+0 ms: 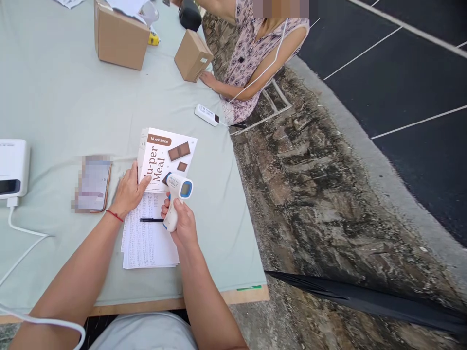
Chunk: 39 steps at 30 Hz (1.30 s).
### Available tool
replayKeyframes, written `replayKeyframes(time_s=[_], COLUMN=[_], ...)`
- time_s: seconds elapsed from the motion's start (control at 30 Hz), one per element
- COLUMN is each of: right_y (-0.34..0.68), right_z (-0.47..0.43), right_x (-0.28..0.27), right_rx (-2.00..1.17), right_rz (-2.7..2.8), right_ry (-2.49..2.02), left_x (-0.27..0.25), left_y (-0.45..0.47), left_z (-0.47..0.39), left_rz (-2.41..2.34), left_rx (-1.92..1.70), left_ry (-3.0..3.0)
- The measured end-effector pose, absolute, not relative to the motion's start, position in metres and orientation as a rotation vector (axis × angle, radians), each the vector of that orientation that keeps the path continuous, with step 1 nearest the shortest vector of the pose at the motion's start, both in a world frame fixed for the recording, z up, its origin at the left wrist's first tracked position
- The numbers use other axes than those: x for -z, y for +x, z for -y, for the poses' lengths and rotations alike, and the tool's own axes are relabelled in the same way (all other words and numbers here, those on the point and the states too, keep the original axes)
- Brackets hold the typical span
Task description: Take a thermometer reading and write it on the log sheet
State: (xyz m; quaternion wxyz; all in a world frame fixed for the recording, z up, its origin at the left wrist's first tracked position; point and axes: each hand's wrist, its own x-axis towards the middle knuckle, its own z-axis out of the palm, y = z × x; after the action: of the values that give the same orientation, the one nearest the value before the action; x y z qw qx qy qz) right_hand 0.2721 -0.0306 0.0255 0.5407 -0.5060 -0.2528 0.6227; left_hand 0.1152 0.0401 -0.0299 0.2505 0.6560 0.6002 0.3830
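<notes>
My left hand [131, 190] grips the lower left edge of a white and brown NutriMotion meal box [160, 153], which stands tilted near the middle of the table. In my right hand [183, 221] is a white and blue infrared thermometer [174, 204], its small screen facing me and its head close in front of the box's lower right part. Below the box lie printed sheets of paper [146, 248], with a black pen [151, 220] across them. A phone [95, 187] rests on the cloth left of my left hand.
A white power bank [13, 165] with a cable is at the left edge. Two cardboard boxes [120, 39] stand farther back. Across the table sits another person [255, 63], one hand by the smaller cardboard box [190, 54]. A white device [206, 114] lies near the table's right edge.
</notes>
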Motion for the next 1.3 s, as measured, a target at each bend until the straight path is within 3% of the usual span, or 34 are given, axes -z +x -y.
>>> replayKeyframes(time_s=[1.3], right_y=[0.263], right_z=[0.025], right_x=[-0.022], right_rx=[-1.502], right_rz=[0.589], right_ry=[-1.149], left_x=[0.016], left_y=[0.111], left_z=[-0.042], left_rz=[-1.584], left_rx=[-1.04], left_ry=[1.749])
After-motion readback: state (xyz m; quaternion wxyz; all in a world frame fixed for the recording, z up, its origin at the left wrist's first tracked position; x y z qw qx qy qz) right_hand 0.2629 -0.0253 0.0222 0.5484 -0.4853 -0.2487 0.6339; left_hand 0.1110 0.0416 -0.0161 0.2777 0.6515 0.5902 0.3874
